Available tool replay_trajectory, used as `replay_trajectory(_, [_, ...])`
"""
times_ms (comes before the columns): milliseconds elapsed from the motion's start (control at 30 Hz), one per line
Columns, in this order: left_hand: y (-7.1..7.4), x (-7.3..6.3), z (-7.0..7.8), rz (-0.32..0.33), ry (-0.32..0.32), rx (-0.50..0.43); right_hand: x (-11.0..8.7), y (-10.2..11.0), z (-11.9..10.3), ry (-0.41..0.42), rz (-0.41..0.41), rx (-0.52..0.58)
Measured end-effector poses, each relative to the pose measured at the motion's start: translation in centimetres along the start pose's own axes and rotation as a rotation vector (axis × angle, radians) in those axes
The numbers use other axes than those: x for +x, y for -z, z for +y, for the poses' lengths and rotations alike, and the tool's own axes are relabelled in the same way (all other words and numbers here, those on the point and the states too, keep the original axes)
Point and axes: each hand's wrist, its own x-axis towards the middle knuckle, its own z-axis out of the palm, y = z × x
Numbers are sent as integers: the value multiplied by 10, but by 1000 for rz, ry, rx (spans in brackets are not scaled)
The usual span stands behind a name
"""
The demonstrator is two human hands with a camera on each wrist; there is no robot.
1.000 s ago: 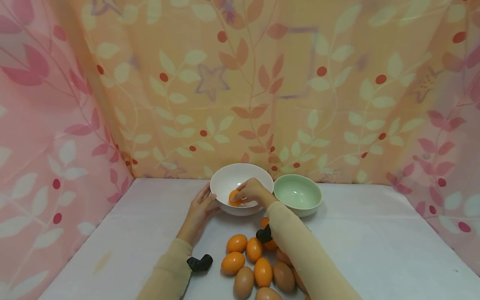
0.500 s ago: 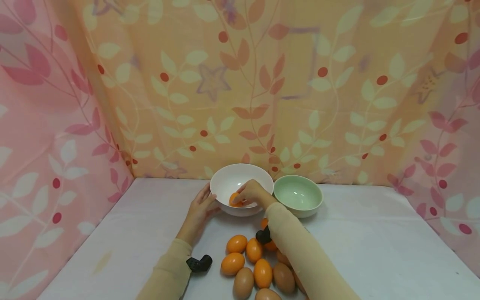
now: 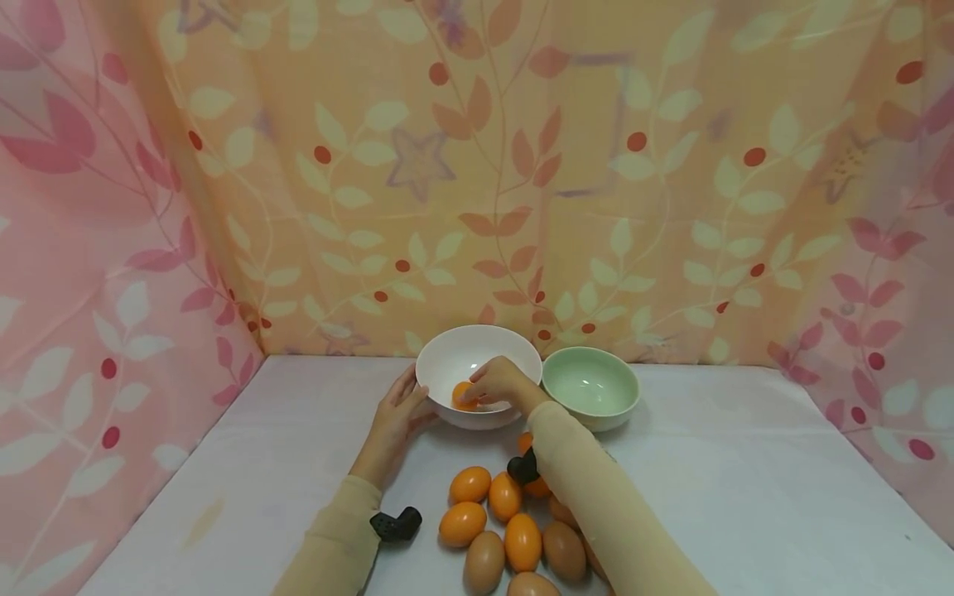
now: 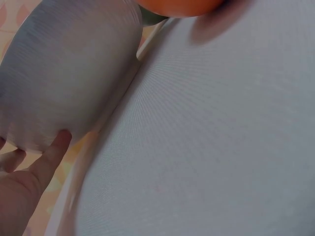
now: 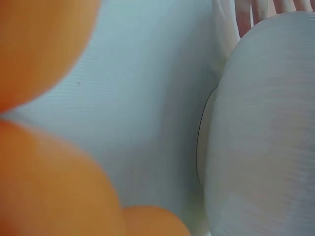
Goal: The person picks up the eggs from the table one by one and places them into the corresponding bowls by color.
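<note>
Inside the white bowl (image 3: pixel 444 364), the right hand (image 3: pixel 507 384) pinches an orange egg (image 3: pixel 462 396) near the front wall; the left hand (image 3: pixel 395 420) grips the bowl's side, thumb at the rim. Beside it stands a green bowl (image 3: pixel 596 387); loose eggs (image 3: pixel 523 542) lie in front.

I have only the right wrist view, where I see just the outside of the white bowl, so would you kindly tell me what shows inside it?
Observer: In the white bowl there is an orange egg, with the right hand touching it.
Operator: Thank you. Is there a second bowl nearby?
Observer: Yes, a green bowl stands beside the white one, on the person's right.
Operator: And what else lies in front of the bowls, besides the orange eggs?
Observer: Several brown eggs lie there on the table too.
</note>
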Motion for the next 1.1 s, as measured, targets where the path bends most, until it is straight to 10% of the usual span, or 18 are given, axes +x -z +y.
replay_trajectory(333, [-2, 1, -2, -3, -1, -6, -19, 26, -2, 240, 184, -10])
replay_trajectory(533, [0, -1, -4, 7, 5, -1, -46, 48, -1, 288, 102, 272])
replay_trajectory(1100, [0, 1, -2, 2, 18, -14, -135, 88, 25, 364, 22, 190])
